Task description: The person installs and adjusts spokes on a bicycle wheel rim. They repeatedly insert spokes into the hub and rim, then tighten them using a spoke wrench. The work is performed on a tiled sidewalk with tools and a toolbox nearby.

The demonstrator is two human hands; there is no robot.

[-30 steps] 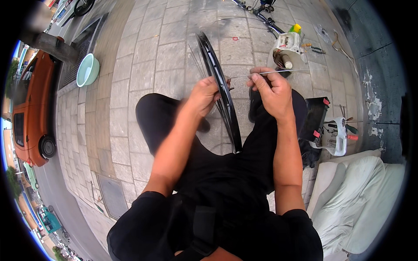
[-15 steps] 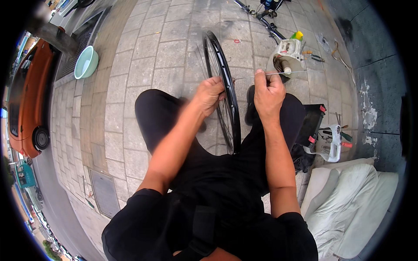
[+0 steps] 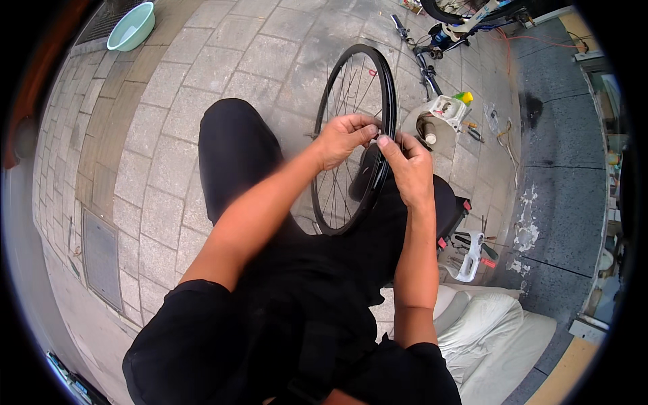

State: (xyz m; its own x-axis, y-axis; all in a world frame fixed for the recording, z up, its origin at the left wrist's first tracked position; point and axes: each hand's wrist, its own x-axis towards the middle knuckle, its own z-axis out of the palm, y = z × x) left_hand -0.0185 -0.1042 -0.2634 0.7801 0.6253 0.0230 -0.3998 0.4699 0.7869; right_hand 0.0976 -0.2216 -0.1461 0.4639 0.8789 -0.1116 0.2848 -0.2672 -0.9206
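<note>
Bringing both hands close together, the person has drawn the right hand (image 3: 410,169) in from holding a thin rod out to the side; it now clasps the rim of a black bicycle wheel (image 3: 389,88), so the handling centres there. The left hand (image 3: 344,143) bunches its fingertips at the rim's inner edge; what they pinch, I cannot tell. The wheel stands tilted between the legs, turned to show more of its spoked side. Paving (image 3: 266,74) stretches past its far edge, while a white container (image 3: 451,108) limits room near the right hand
</note>
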